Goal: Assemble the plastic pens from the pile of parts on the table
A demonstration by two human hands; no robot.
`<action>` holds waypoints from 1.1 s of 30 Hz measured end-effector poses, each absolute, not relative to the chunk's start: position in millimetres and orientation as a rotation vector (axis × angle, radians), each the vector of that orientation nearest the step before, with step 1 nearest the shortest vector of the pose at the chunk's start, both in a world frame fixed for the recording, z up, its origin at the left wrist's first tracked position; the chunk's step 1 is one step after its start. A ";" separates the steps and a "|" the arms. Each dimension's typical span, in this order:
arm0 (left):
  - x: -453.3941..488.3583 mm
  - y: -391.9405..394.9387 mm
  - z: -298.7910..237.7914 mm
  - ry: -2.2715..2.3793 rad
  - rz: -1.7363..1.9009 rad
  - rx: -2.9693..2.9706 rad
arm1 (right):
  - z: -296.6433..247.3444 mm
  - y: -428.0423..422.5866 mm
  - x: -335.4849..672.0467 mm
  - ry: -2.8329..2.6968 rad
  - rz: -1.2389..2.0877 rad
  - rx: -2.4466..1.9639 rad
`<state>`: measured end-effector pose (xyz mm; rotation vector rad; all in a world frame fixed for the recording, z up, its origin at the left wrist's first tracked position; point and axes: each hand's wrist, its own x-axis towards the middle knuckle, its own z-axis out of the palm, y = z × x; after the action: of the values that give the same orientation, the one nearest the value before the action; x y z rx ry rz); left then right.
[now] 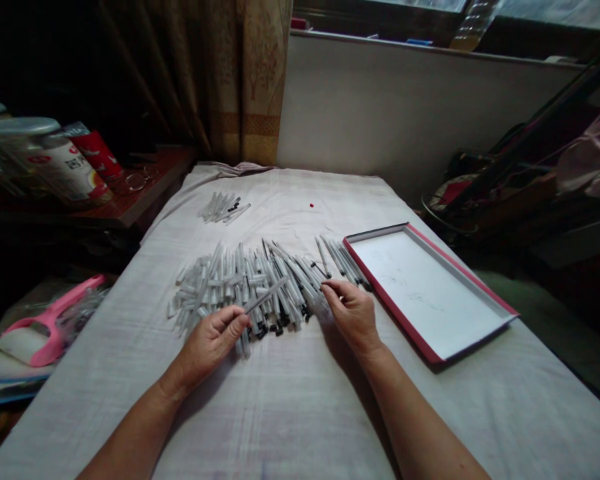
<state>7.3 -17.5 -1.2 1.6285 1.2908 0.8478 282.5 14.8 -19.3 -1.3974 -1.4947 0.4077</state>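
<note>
My left hand (213,341) pinches a clear pen barrel (267,295) between thumb and fingers, its far end pointing up and to the right over the pile. Thumb and fingertips of my right hand (353,315) are pressed together at the pile's right edge; anything between them is too small to make out. Beneath and beyond both hands lies a heap of clear pen barrels (230,280), with black caps (279,329) along its near side. Several capped pens (347,260) lie in a row to the right of the heap.
A shallow red-edged box lid (386,303) lies to the right. Farther back are a small group of clear tubes (217,207) and a tiny red piece (311,205) on the white cloth (270,413). Pink-handled scissors (55,327) and jars (55,163) stand off to the left.
</note>
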 end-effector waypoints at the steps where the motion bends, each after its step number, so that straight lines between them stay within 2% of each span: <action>1: 7.7 -17.7 -1.2 1.301 0.838 1.667 | -20.7 15.3 282.9 -1.508 0.398 -1.391; 9: 9.6 -19.2 -3.4 1.339 0.874 1.830 | -18.2 10.7 283.8 -1.455 0.505 -1.376; 19: 15.1 -22.4 1.0 1.294 0.848 1.995 | 6.5 -10.3 245.8 -1.270 0.967 -1.149; 23: 6.4 -20.1 0.8 1.356 0.848 2.040 | 10.2 -2.0 259.0 -1.020 0.926 -1.172; 28: -18.2 -13.0 0.5 1.751 0.965 1.981 | 14.9 13.6 288.0 -0.612 0.774 -1.123; 33: -22.0 -13.2 0.5 1.796 0.996 2.026 | 2.1 7.6 268.9 -0.872 0.789 -1.207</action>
<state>-22.0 -13.2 0.5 2.0261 1.7958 0.9965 268.9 7.6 2.1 -1.2071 -0.8722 0.7890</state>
